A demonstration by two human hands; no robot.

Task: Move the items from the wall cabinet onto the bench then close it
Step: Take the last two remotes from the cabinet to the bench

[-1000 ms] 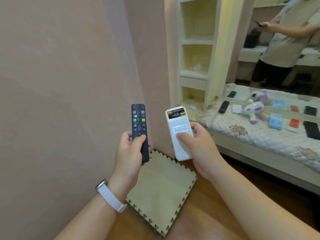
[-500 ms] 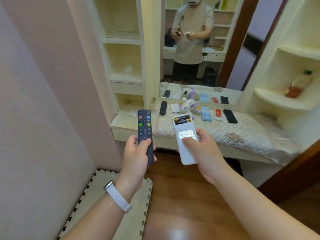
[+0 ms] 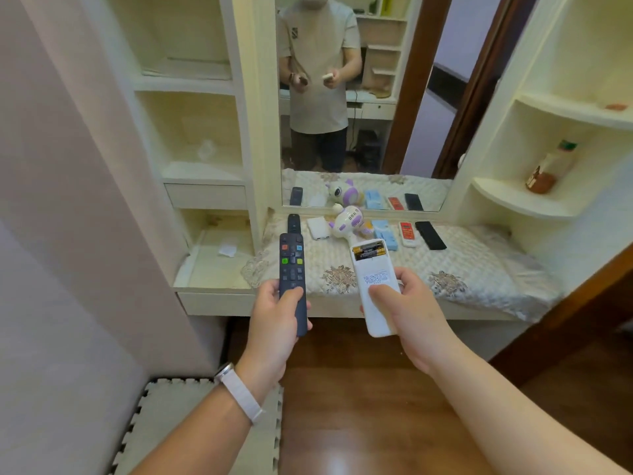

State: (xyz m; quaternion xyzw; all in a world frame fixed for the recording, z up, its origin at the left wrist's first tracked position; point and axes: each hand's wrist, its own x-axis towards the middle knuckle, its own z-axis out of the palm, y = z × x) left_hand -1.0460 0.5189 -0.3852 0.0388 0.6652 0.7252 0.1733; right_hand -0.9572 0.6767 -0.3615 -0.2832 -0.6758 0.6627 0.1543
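With the left hand (image 3: 274,323) gripping the black remote (image 3: 292,269) and the right hand (image 3: 407,317) clasping the white remote (image 3: 373,286), both just short of the bench (image 3: 479,269) ahead, the white one's uncovered batteries (image 3: 369,250) could spill if tipped on set-down.

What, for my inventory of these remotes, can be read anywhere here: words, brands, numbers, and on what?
Nothing is legible.
The sticker on the white remote: blue print, too small to read.
The batteries in its open back: gold-and-black print, blurred.
The dark remote: coloured buttons, no readable marks.
The bottle on the right shelf: label blurred.
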